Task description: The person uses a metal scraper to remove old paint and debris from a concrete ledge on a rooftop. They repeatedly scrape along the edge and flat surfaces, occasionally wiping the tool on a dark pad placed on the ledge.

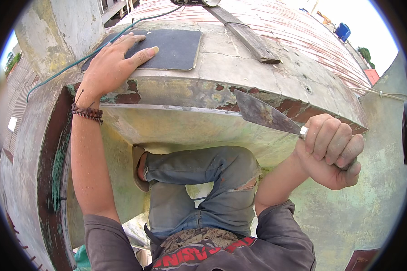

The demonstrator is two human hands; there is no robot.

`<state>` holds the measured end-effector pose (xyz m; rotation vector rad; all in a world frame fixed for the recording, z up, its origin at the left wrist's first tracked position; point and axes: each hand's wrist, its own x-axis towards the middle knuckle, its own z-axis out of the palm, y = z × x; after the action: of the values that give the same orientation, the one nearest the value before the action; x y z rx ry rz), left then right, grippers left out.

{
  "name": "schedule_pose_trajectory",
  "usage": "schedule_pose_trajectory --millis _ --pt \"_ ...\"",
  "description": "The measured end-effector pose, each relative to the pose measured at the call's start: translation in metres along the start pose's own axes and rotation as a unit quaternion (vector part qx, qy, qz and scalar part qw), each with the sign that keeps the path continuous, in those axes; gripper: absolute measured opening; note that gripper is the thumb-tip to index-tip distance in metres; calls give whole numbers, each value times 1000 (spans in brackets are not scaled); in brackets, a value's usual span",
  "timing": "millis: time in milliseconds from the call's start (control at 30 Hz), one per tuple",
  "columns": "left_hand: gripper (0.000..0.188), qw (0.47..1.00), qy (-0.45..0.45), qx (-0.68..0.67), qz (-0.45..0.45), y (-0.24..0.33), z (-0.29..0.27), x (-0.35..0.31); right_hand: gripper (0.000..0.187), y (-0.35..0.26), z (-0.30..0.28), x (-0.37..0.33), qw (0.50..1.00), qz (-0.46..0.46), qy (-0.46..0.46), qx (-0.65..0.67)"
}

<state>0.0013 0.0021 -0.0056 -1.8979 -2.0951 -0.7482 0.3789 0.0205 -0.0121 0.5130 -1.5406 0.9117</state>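
Observation:
My left hand (pixel 115 58) lies on a dark grey flat sheet (pixel 176 47) on the concrete ledge, fingers stretched out and thumb apart. The sheet looks stiff, with rounded corners and a pale edge. In my right hand (pixel 332 151) is a putty knife (pixel 269 114), its handle mostly hidden by my wrapped fingers. Its worn, rust-stained blade points up and to the left, in front of the ledge's front edge (pixel 185 92). Brown and green paint is peeling along that edge. Whether the blade touches it, I cannot tell.
A grey wooden plank (pixel 246 36) lies across the ledge toward the corrugated roof (pixel 298 40). A green cable (pixel 83 58) runs past my left hand. To the left stands a stained concrete pillar (pixel 61 34). My bent legs (pixel 199 167) are below the ledge.

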Motion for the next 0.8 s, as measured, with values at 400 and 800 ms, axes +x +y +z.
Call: schedule_pose_trajectory --millis 400,800 --pt "72 1000 0 -21 4 0 -1 1 29 11 35 9 997 -32 -47 -57" --pt "71 1000 -3 -11 4 5 -4 -3 25 0 27 -26 986 157 -49 -3"
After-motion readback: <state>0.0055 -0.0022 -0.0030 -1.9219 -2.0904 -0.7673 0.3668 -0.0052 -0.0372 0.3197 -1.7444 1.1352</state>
